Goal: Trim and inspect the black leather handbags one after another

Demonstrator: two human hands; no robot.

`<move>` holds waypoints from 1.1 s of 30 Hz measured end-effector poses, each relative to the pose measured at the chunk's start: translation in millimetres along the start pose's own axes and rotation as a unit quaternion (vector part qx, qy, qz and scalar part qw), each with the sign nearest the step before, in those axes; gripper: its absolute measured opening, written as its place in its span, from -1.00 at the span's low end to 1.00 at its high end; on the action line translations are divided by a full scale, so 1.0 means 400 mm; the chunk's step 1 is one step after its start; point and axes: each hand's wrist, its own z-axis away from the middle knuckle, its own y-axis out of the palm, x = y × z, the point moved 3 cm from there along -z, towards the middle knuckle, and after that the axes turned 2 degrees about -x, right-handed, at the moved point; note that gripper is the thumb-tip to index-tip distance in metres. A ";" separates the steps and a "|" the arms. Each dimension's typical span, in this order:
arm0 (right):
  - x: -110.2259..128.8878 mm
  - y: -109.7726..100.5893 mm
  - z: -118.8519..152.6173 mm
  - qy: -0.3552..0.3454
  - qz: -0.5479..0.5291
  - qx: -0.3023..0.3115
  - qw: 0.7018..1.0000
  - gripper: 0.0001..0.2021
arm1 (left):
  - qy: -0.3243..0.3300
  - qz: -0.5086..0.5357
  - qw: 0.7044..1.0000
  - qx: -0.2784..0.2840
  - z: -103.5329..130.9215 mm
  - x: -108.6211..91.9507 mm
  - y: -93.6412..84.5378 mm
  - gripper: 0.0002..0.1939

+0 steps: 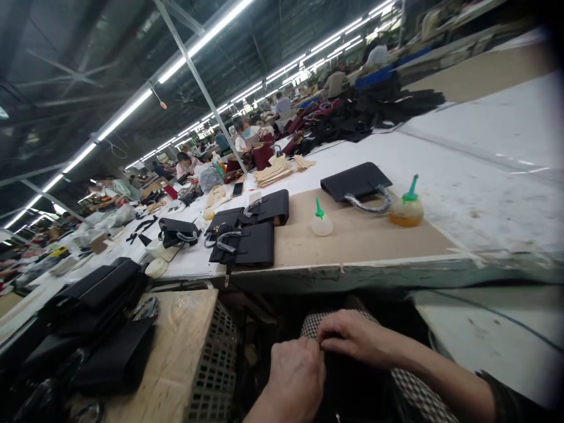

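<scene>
Low in the head view, over the lap, my left hand (296,376) is closed, its knuckles up and its fingers curled out of sight. My right hand (352,338) meets it from the right with bent fingers pressed together near the left thumb. Below both hands lies a black piece (359,382), too dark to name; what the fingers grip is hidden. On the table (476,200) beyond, a black handbag (356,181) with a wrapped handle lies near two squeeze bottles, a whitish one (322,225) and one with amber liquid (406,212), both with green nozzles.
Several black handbags (251,244) lie left on the table. More black bags (106,317) are piled on a cardboard-topped crate (214,358) at my left. Tan pieces (273,171) and dark material (356,114) lie further back. Other people work along the rows.
</scene>
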 end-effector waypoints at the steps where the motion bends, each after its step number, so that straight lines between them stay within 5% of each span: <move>1: 0.002 -0.005 0.005 0.000 -0.007 0.009 1.000 -0.78 | 0.003 -0.001 1.000 -0.003 -0.003 0.001 0.010 -0.68; 8: 0.004 -0.009 0.010 0.028 0.025 0.022 0.999 -0.82 | 0.027 -0.004 0.999 -0.027 -0.016 0.025 0.040 -0.81; 18: -0.018 0.015 0.012 0.015 0.067 0.007 0.998 -0.85 | 0.088 -0.006 0.996 -0.001 -0.003 0.028 0.004 -0.69; 26: -0.033 0.036 0.003 -0.001 0.049 0.017 0.999 -0.84 | 0.047 -0.020 0.999 0.007 -0.018 0.038 0.011 -0.78; 33: -0.036 0.006 0.014 -0.001 -0.036 0.056 0.998 -0.76 | 0.079 0.033 0.996 0.037 0.033 0.077 -0.059 -0.68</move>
